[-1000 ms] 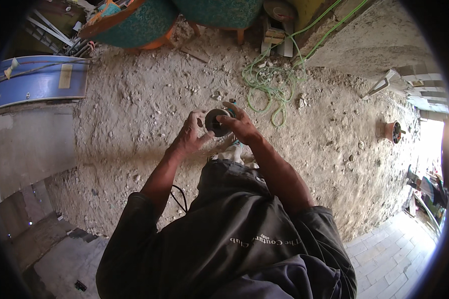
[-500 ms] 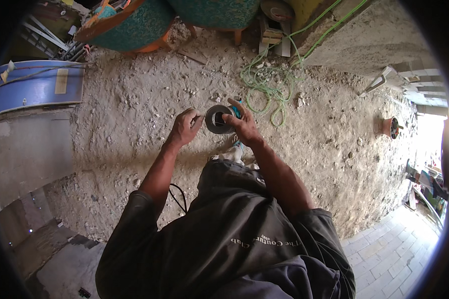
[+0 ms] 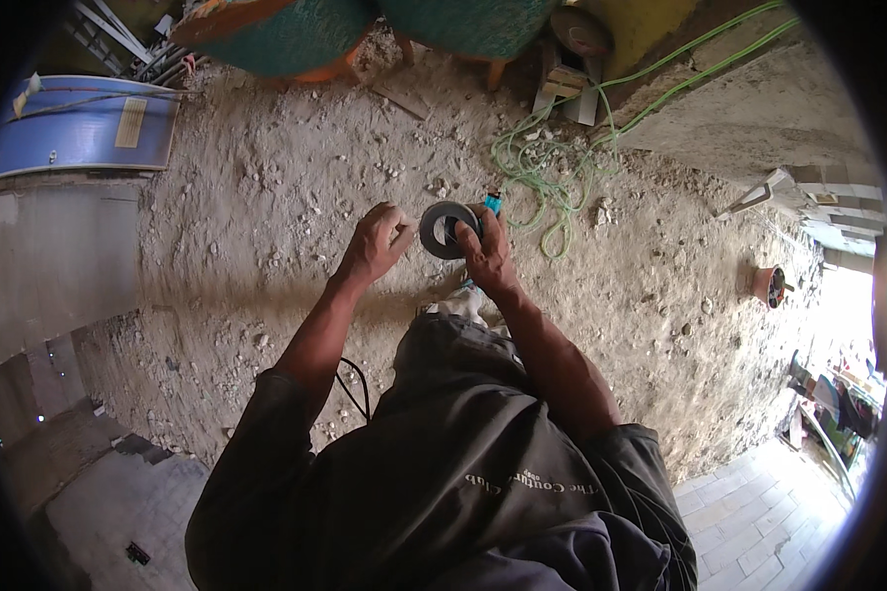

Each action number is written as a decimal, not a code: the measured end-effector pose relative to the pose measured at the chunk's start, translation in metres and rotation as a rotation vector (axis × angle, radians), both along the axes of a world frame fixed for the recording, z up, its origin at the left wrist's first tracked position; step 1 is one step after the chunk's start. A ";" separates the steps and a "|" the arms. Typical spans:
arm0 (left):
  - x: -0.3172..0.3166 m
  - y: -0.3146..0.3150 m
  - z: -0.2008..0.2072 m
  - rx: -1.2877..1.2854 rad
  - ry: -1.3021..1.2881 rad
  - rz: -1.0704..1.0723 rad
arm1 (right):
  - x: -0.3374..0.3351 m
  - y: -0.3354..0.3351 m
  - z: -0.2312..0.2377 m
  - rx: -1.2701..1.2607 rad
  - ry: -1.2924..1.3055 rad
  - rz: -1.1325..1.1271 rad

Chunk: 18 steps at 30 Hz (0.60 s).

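Note:
Out in front of my body, my right hand [image 3: 490, 258] grips a dark grey ring-shaped roll [image 3: 434, 243] from its right side, thumb at the central hole. I cannot tell whether it is tape or wire. A small teal and black thing [image 3: 493, 204] shows just beyond the right fingers; its kind is unclear. Left of the roll, a small gap away, my left hand [image 3: 376, 241] is closed with thumb and fingers pinched together. Whatever it may hold is too small to make out. Below the hands, a light-coloured shoe or foot [image 3: 461, 303] partly shows.
Rough, stony dirt ground [image 3: 266, 197] lies under me. A tangled green hose [image 3: 552, 177] runs to the upper right. Teal-covered chairs [image 3: 286, 34] stand at the far side. A blue panel [image 3: 79, 128] is at left, an orange pot [image 3: 767, 286] at right.
My right hand and the roll have shifted slightly right, and the raised right fingers have come down around the roll. The left hand moved a little right and stays pinched. The view has tilted slightly.

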State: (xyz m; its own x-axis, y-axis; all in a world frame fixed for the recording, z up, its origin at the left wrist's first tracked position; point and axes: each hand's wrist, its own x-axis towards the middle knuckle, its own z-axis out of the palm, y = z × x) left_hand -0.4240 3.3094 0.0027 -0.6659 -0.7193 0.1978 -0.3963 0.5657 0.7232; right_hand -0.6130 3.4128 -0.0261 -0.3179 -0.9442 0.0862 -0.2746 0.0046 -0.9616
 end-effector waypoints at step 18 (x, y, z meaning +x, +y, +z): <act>0.020 -0.019 0.006 0.138 -0.011 0.141 | -0.026 0.010 0.013 0.138 0.064 0.369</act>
State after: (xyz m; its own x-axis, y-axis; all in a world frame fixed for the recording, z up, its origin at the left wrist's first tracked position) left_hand -0.4037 3.2904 0.0089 -0.5585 -0.8252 0.0842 -0.4728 0.4001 0.7851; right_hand -0.6385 3.4232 -0.0134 0.0468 -0.9981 -0.0405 -0.3411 0.0222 -0.9397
